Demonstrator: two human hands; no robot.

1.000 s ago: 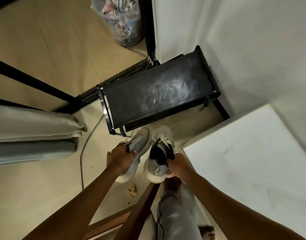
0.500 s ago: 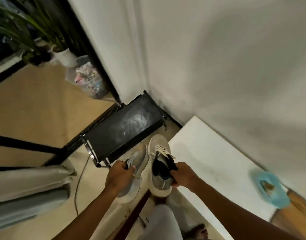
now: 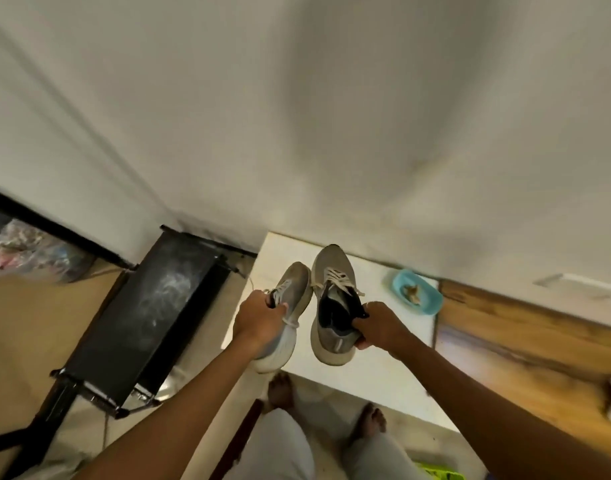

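Sneakers (image 3: pixel 331 306) held over white cabinet (image 3: pixel 383 375) | blue dish (image 3: pixel 433 303) right | black rack (image 3: pixel 151 306) left

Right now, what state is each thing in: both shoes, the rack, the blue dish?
Left shoe, held up off the floor by the left grip.
Right shoe, laced, held at its heel by the right grip.
Black rack, upright, top dusty.
Blue dish, on the white top, something brown inside.

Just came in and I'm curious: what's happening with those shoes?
A barefoot person holds up a pair of grey lace-up sneakers. The left hand grips the left sneaker by its collar; the right hand pinches the right sneaker at its opening. Both hang above a white tabletop, near a small blue dish, not yet set down.
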